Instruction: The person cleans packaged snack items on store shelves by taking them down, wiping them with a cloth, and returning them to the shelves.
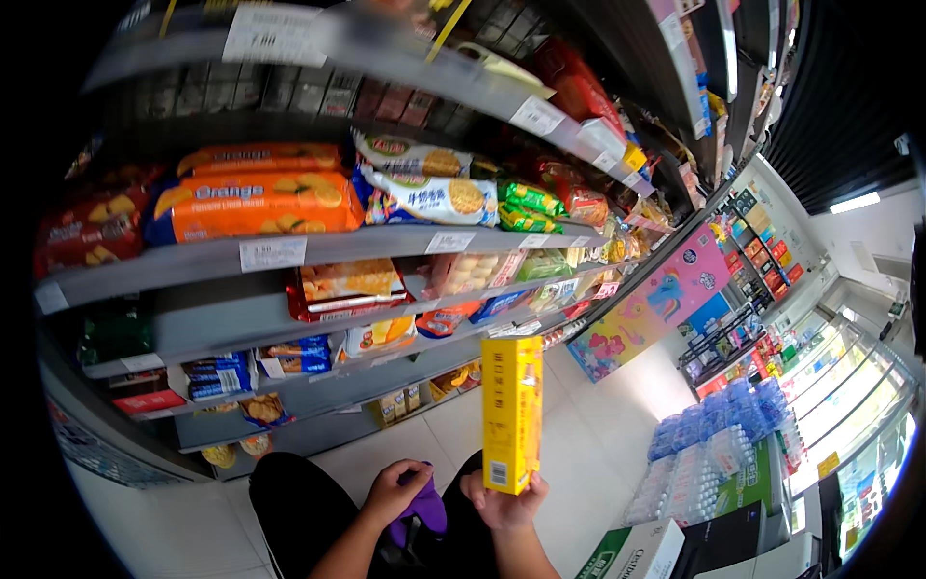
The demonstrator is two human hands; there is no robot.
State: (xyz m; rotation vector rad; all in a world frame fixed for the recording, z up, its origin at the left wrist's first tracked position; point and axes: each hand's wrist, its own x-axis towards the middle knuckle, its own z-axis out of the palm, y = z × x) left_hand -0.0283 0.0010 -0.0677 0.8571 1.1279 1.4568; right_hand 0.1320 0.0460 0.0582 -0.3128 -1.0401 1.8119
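Observation:
My right hand (508, 499) grips the lower end of a tall yellow carton (512, 412), which stands nearly upright in front of the shelves. Printed writing and a barcode cover its narrow side. Over my lap, my left hand (400, 492) has its fingers closed on a purple cloth (422, 510). Part of the cloth hangs down between my legs in black trousers (300, 499). Ahead is a grey store shelf (210, 255) stocked with packaged biscuits, among them an orange biscuit pack (264, 203) and a white and blue biscuit pack (434, 197).
Lower shelves carry blue snack packs (217, 375) and a red-edged pack (347, 288). White floor tiles (579, 449) run to the right. There stand shrink-wrapped water bottles (694, 463), a white and green carton (636, 554) and a black box (723, 532). A colourful cartoon panel (651, 297) closes the shelf's far end.

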